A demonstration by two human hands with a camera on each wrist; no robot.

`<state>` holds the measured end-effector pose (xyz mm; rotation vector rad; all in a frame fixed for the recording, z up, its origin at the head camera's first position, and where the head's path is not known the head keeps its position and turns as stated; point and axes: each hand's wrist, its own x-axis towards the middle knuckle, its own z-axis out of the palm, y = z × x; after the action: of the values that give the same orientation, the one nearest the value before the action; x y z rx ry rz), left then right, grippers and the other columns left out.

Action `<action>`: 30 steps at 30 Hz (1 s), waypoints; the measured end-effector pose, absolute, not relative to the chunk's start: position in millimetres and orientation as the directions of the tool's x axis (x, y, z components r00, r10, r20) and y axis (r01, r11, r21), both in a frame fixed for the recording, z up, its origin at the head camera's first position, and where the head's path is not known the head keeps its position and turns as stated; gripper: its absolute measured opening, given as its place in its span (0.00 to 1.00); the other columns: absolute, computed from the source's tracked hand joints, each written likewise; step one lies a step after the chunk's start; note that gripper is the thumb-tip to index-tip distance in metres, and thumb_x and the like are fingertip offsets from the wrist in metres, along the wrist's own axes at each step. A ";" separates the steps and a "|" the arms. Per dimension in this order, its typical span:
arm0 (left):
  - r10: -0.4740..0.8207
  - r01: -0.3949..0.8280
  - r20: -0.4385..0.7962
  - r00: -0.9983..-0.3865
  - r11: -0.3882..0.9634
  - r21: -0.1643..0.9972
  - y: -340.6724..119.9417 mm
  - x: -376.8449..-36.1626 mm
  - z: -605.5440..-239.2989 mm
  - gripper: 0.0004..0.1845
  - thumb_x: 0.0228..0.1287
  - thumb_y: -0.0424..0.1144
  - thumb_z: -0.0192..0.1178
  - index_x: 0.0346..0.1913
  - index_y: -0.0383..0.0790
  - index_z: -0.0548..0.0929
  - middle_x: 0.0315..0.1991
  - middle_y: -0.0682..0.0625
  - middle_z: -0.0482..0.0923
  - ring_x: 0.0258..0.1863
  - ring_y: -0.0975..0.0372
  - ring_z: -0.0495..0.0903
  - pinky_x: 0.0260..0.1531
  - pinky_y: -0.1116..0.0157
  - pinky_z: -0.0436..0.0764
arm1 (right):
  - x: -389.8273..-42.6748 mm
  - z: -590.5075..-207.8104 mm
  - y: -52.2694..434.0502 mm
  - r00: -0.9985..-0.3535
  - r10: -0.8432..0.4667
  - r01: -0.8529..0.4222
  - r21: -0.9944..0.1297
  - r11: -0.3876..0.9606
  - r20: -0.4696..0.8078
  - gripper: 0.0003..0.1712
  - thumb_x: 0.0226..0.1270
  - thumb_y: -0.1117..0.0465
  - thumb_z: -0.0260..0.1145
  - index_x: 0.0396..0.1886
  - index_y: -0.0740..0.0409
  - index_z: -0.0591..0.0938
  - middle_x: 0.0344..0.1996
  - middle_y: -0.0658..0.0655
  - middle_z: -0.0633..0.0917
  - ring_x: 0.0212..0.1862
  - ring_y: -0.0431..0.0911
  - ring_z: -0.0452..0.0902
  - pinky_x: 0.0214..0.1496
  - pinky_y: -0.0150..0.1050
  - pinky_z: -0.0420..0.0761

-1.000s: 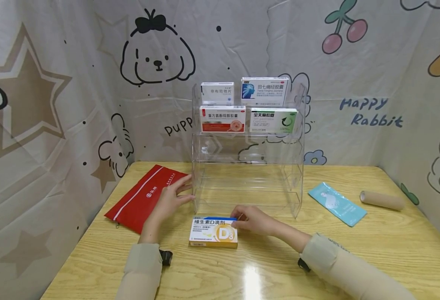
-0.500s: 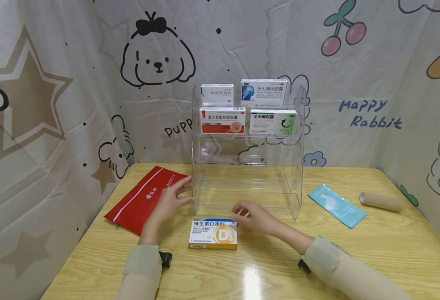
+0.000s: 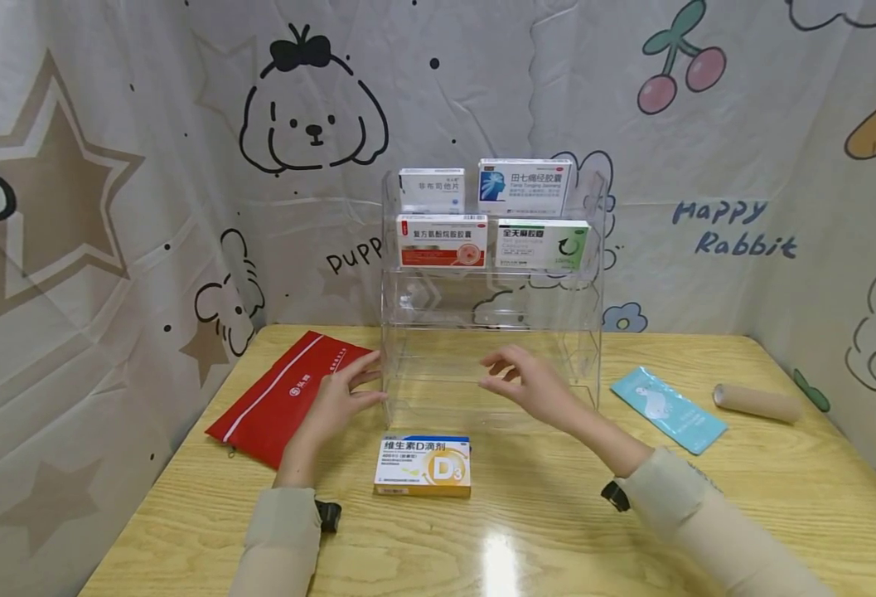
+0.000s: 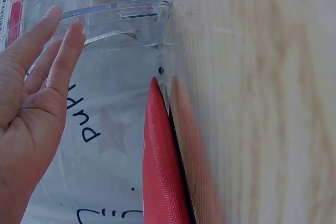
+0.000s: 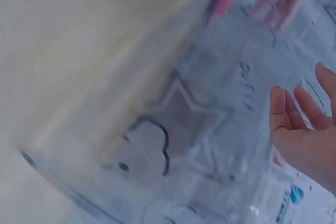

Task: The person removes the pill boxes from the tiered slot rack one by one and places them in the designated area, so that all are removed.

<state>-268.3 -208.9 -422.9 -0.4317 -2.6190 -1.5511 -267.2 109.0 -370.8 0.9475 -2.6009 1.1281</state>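
Overhead, yellow box (image 3: 423, 466) whole (left wrist: corner only), hands (image 3: 530, 385) empty

Orange-and-white box (image 3: 423, 466), red pouch (image 3: 281, 395), pale blue sachet (image 3: 667, 408), clear rack (image 3: 491, 332).

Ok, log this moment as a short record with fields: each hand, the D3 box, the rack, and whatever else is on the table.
left hand: open, fingers straight against the left side of the rack
right hand: open, raised in front of the rack, holding nothing
D3 box: flat on the table, in front of the rack, apart from both hands
rack: clear, tiered; four medicine boxes on the upper two tiers, lower tiers bare
red pouch: left of the rack
blue sachet: right of the rack
cardboard tube: beyond the sachet, far right
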 end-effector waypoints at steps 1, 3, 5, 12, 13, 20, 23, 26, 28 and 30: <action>0.206 0.274 0.199 -0.958 0.454 0.848 -209.1 -268.3 -423.0 0.38 0.59 0.28 0.66 0.73 0.40 0.65 0.68 0.37 0.71 0.64 0.46 0.76 0.56 0.56 0.82 | -269.2 -365.0 111.1 -0.790 -0.481 -0.607 -0.601 0.520 0.381 0.16 0.65 0.61 0.68 0.50 0.63 0.81 0.47 0.61 0.84 0.46 0.51 0.82 0.48 0.40 0.85; 0.208 0.276 0.200 -0.958 0.455 0.847 -209.5 -268.6 -423.2 0.38 0.59 0.28 0.66 0.73 0.40 0.65 0.68 0.37 0.71 0.64 0.46 0.76 0.56 0.56 0.82 | -273.6 -352.9 115.2 -0.792 -0.460 -0.608 -0.592 0.529 0.402 0.17 0.65 0.62 0.68 0.51 0.64 0.80 0.48 0.62 0.84 0.47 0.52 0.82 0.49 0.43 0.86; 0.207 0.275 0.201 -0.958 0.453 0.848 -209.5 -269.0 -423.0 0.38 0.59 0.28 0.67 0.73 0.40 0.65 0.68 0.37 0.71 0.64 0.47 0.76 0.56 0.56 0.82 | -278.2 -341.4 119.8 -0.788 -0.438 -0.615 -0.578 0.535 0.433 0.17 0.65 0.63 0.68 0.52 0.65 0.80 0.48 0.63 0.83 0.47 0.54 0.82 0.50 0.46 0.86; 0.210 0.279 0.203 -0.956 0.450 0.848 -210.0 -269.1 -421.8 0.38 0.59 0.29 0.66 0.73 0.40 0.65 0.68 0.37 0.71 0.64 0.46 0.76 0.56 0.56 0.82 | -298.7 -309.6 137.4 -0.739 -0.367 -0.656 -0.482 0.580 0.564 0.19 0.62 0.65 0.70 0.52 0.68 0.79 0.47 0.65 0.82 0.50 0.58 0.79 0.52 0.52 0.84; 0.212 0.281 0.204 -0.956 0.450 0.848 -210.2 -269.0 -421.8 0.38 0.59 0.29 0.66 0.73 0.40 0.65 0.68 0.37 0.71 0.64 0.46 0.76 0.56 0.56 0.82 | -301.5 -305.4 139.9 -0.734 -0.355 -0.655 -0.468 0.593 0.578 0.19 0.62 0.65 0.70 0.52 0.68 0.79 0.48 0.65 0.82 0.50 0.58 0.78 0.52 0.52 0.84; 0.212 0.285 0.208 -0.955 0.450 0.846 -210.2 -268.7 -421.9 0.38 0.59 0.29 0.66 0.73 0.40 0.65 0.67 0.37 0.72 0.64 0.47 0.76 0.55 0.57 0.82 | -322.2 -280.2 157.0 -0.669 -0.300 -0.647 -0.334 0.686 0.680 0.20 0.61 0.65 0.71 0.51 0.68 0.79 0.47 0.67 0.82 0.50 0.59 0.76 0.53 0.53 0.80; 0.213 0.288 0.211 -0.954 0.450 0.845 -210.4 -268.8 -422.8 0.38 0.60 0.29 0.66 0.73 0.40 0.65 0.67 0.37 0.72 0.63 0.46 0.77 0.55 0.57 0.83 | -330.9 -271.7 163.2 -0.647 -0.287 -0.622 -0.272 0.734 0.706 0.20 0.61 0.66 0.70 0.51 0.70 0.78 0.47 0.68 0.81 0.51 0.60 0.75 0.57 0.54 0.78; 0.215 0.290 0.213 -0.953 0.448 0.846 -210.2 -269.0 -423.6 0.37 0.60 0.28 0.66 0.73 0.40 0.65 0.66 0.36 0.73 0.63 0.46 0.77 0.55 0.57 0.83 | -338.2 -264.7 168.0 -0.645 -0.269 -0.582 -0.231 0.780 0.715 0.19 0.62 0.67 0.69 0.50 0.71 0.78 0.47 0.69 0.81 0.53 0.61 0.73 0.59 0.54 0.76; 0.216 0.293 0.216 -0.952 0.446 0.846 -210.1 -269.1 -424.3 0.37 0.60 0.28 0.66 0.72 0.40 0.66 0.66 0.36 0.72 0.63 0.46 0.77 0.56 0.57 0.82 | -342.1 -260.9 170.3 -0.656 -0.255 -0.546 -0.213 0.810 0.710 0.19 0.63 0.67 0.69 0.50 0.72 0.78 0.48 0.70 0.80 0.54 0.61 0.73 0.60 0.54 0.76; 0.216 0.292 0.215 -0.953 0.448 0.845 -210.1 -268.5 -424.7 0.37 0.59 0.29 0.66 0.72 0.40 0.66 0.66 0.36 0.72 0.63 0.46 0.77 0.56 0.57 0.82 | -346.4 -258.4 172.6 -0.671 -0.241 -0.515 -0.207 0.832 0.702 0.19 0.63 0.66 0.69 0.51 0.72 0.78 0.48 0.70 0.80 0.54 0.62 0.72 0.60 0.54 0.76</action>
<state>-268.5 -210.1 -424.7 -0.4582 -2.6081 -1.5451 -346.4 172.6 -258.4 0.5495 -2.3153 0.5141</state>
